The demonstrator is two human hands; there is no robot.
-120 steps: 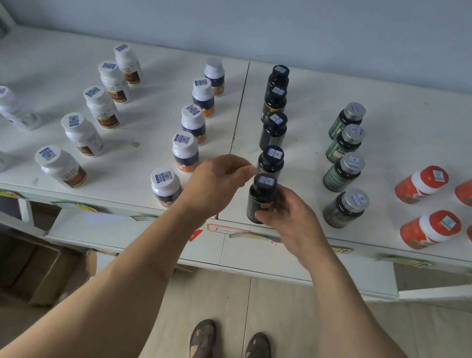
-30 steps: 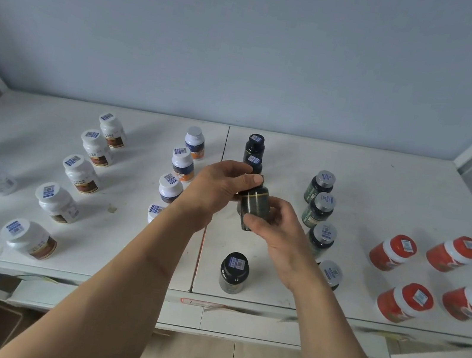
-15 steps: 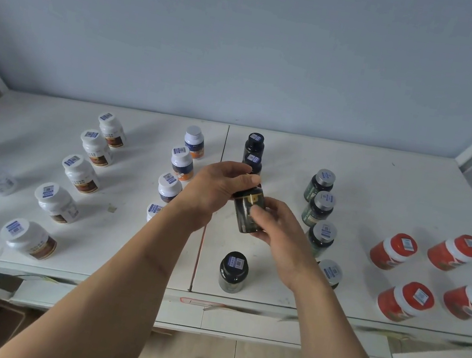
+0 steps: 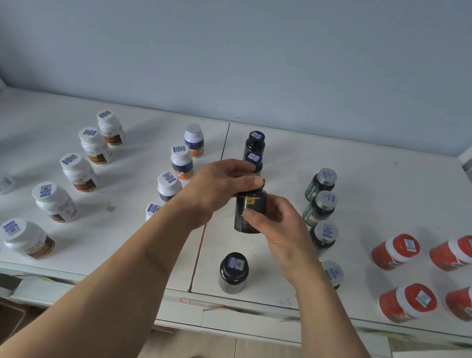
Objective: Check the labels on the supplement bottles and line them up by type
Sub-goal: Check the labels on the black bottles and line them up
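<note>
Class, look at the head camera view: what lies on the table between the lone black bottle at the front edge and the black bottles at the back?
Nothing stands there. Above that stretch both hands, left hand and right hand, hold a black bottle aloft.

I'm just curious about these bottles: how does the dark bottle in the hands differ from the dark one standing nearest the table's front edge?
The held bottle is lifted off the table, gripped by the left hand at its cap and the right hand at its body; the front bottle stands free. The held bottle's side label faces us; the front bottle shows its stickered cap. Both are dark with black caps.
</note>
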